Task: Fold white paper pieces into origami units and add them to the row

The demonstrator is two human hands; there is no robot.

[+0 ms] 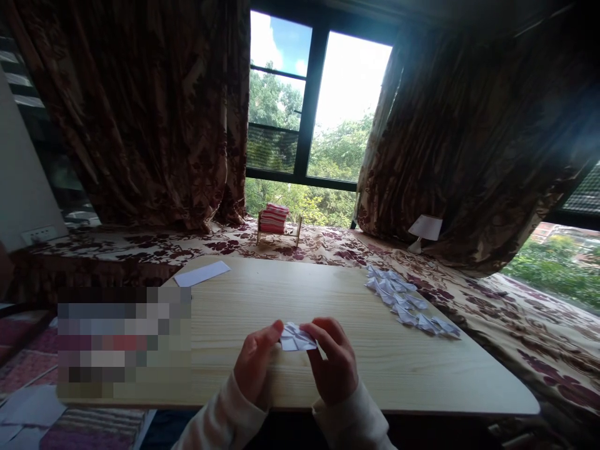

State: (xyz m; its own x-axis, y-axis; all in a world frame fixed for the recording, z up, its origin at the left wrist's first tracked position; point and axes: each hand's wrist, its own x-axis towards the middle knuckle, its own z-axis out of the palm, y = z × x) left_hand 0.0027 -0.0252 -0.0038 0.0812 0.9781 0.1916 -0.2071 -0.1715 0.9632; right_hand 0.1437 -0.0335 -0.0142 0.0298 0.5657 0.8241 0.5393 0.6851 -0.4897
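A small folded white paper piece point(296, 338) is held just above the light wooden table point(262, 294), near its front edge. My left hand point(254, 365) pinches its left side with thumb and fingers closed on it. My right hand point(334, 361) grips its right side, fingers curled over the top. Both wrists wear pale cream sleeves.
A row of several folded white paper pieces point(407, 301) lies along the table's right side. A flat white paper strip point(202, 274) rests at the far left corner. Behind, on the patterned cloth, stand a small toy bed point(277, 225) and a little white lamp point(424, 230).
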